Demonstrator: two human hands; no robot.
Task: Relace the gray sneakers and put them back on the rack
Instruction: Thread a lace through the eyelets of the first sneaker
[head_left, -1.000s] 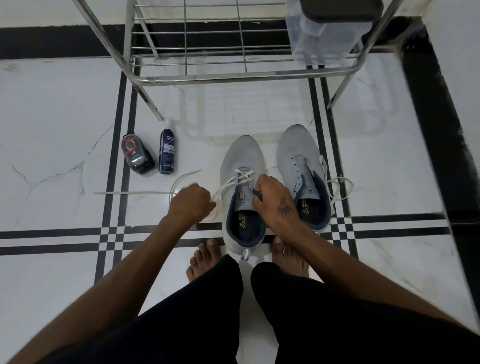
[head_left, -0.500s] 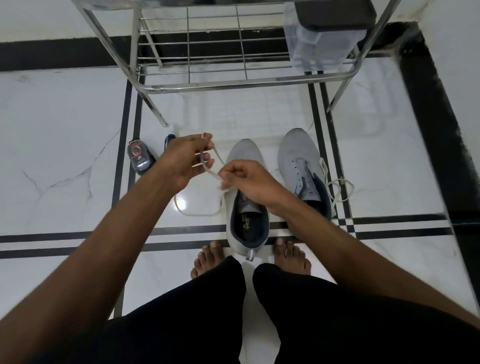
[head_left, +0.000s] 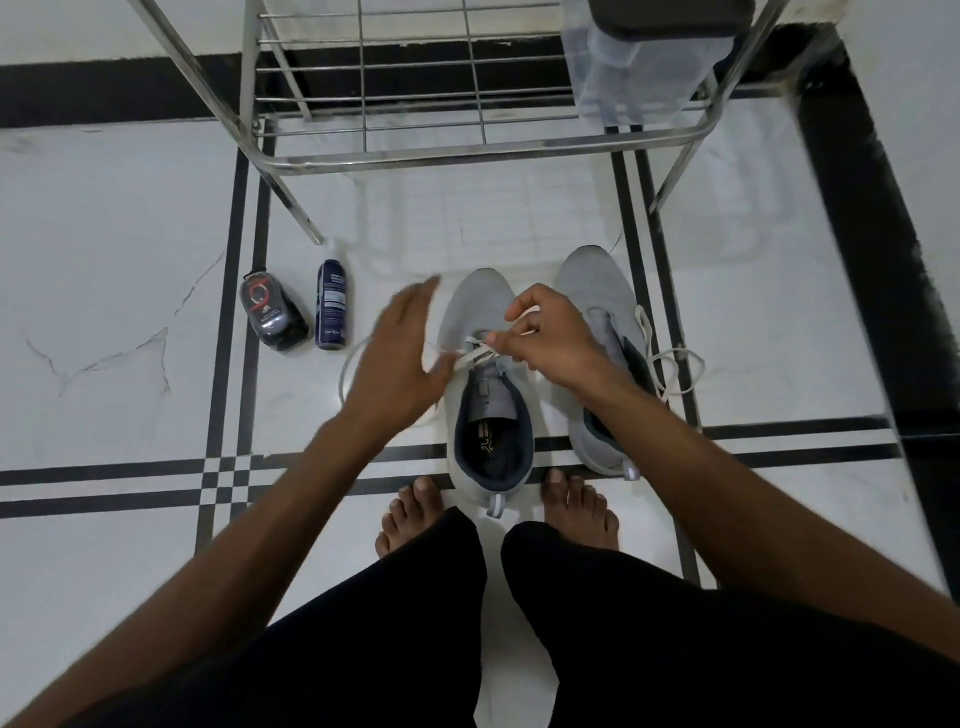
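Lacing the near gray sneaker (head_left: 488, 395), only partly done. Sitting on the white floor (head_left: 119, 249), between two bare feet, toe toward the metal rack (head_left: 415, 156). White lace (head_left: 475, 356) crossed just once or twice, near the toe end; all the higher holes not yet filled. Right hand (head_left: 550, 338) curled over those crosses, pinching the lace in its fingertips. Left hand (head_left: 400, 348) flat and loose, fingers straight, holding nothing, blurry, hanging just left of the shoe. One long loose end of lace curling on the floor under that hand.

Second gray sneaker (head_left: 602, 332) just to the right, partly behind the right arm. Its own lace (head_left: 670, 364) lying loose off its right side, maybe not through any holes, hard to tell from here.

Off to the left, well apart from the shoes: a small dark bottle (head_left: 331, 304) and a dark round thing (head_left: 272, 312), lying side by side.

Next, most likely: grab the loose end with the left hand, poke its tip through the next hole up, pull snug, then cross over. Needs a steady shoe and a neat pinch on the tip. Then the other shoe, then both onto the rack.
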